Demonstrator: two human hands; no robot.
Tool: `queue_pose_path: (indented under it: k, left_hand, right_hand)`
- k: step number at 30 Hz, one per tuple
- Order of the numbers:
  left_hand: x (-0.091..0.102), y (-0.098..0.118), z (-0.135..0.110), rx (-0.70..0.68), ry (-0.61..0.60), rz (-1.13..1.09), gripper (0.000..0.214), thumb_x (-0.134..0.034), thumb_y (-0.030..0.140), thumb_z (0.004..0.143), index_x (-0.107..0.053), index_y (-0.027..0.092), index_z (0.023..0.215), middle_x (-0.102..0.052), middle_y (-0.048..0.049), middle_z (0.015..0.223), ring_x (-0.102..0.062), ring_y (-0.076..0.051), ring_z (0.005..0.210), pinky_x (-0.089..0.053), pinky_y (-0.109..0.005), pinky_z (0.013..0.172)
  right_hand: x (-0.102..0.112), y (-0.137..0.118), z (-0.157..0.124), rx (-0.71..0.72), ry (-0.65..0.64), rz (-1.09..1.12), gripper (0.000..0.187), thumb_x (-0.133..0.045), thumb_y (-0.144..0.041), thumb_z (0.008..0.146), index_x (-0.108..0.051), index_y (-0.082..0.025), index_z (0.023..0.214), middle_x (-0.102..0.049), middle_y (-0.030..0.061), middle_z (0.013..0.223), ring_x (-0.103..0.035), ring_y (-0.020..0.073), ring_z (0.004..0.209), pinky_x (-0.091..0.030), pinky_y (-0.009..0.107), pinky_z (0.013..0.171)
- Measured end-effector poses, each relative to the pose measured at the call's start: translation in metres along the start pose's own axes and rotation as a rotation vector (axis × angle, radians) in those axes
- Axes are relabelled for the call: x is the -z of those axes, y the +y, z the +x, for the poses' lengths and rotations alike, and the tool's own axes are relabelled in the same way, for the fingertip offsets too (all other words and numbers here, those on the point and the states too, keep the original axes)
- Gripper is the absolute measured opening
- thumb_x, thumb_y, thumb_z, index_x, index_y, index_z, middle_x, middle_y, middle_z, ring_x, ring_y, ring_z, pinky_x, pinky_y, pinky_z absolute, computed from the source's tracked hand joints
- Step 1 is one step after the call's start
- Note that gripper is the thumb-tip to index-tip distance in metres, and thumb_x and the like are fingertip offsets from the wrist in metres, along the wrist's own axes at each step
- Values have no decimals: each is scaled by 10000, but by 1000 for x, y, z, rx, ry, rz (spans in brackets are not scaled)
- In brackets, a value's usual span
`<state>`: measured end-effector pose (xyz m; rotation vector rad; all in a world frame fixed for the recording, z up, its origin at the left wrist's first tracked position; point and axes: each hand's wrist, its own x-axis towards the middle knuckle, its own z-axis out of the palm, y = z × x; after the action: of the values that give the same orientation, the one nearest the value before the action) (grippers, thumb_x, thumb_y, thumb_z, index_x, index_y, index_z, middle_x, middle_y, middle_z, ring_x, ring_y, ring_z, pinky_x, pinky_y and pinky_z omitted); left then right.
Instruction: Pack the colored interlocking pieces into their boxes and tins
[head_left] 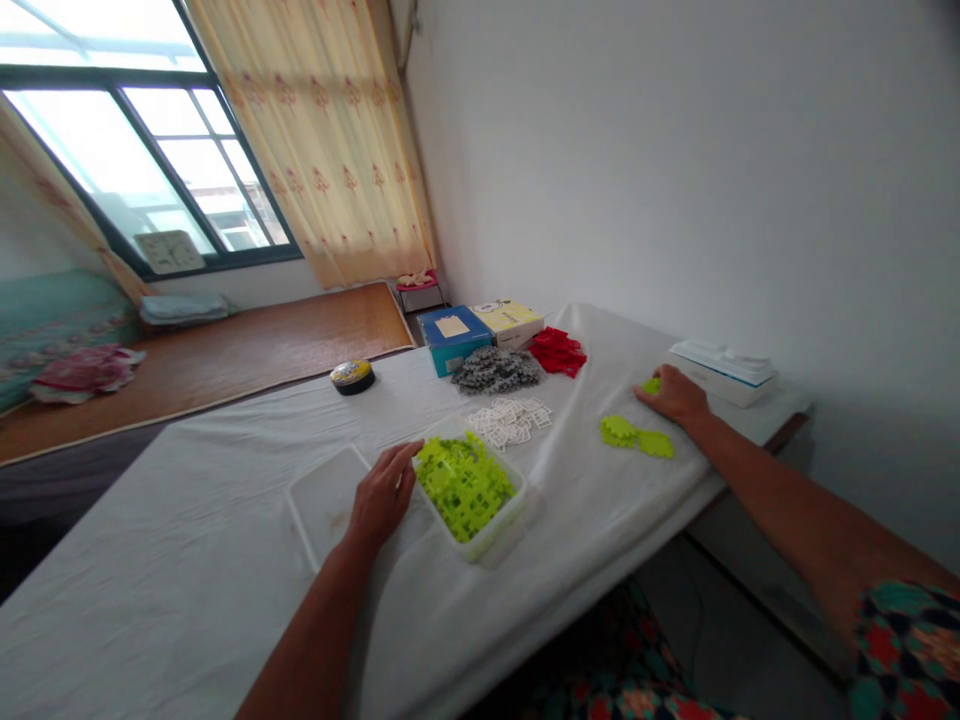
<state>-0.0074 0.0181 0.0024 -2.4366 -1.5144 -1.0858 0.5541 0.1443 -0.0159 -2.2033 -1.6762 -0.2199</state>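
Observation:
My left hand (382,490) is closed at the left rim of a clear plastic tub (491,540), steadying its edge with curled fingers. Lime-green interlocking plastic pieces (465,485) fill the tub in a loose heap. Farther right, my right hand (675,397) pinches a lime-green plastic piece (651,384) against or just above the tablecloth; the fingers partly cover it. Just below that hand lie several more lime-green pieces (636,437), flat on the cloth in a short row.
Behind the tub sit piles of white pieces (512,422), grey pieces (496,370) and red pieces (557,351). A blue box (454,335) and a yellow box (508,320) stand behind them. A clear lid (326,500), round tin (352,376) and tissue box (720,375) also rest on the table.

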Motion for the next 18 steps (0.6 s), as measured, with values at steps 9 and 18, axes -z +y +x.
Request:
queue_pose_path:
  k: [9, 18]
  left_hand:
    - [0, 4, 0, -10, 7, -5, 372, -380, 204, 947, -550, 229, 1277, -644, -75, 1196, -616, -182, 1106, -516, -332, 942]
    - [1, 7, 1, 1, 5, -2, 381, -384, 203, 936, -559, 235, 1273, -649, -63, 1194, -617, -175, 1100, -515, -319, 941]
  right_hand:
    - [-4, 20, -21, 132, -29, -59, 564, -490, -575, 835, -571, -179, 1229, -628, 144, 1194, -560, 335, 1099, -456, 434, 863]
    - [-15, 24, -23, 189, 100, -31, 538, -559, -533, 789, -624, -167, 1178, -587, 139, 1164, -558, 301, 1083, -451, 405, 937]
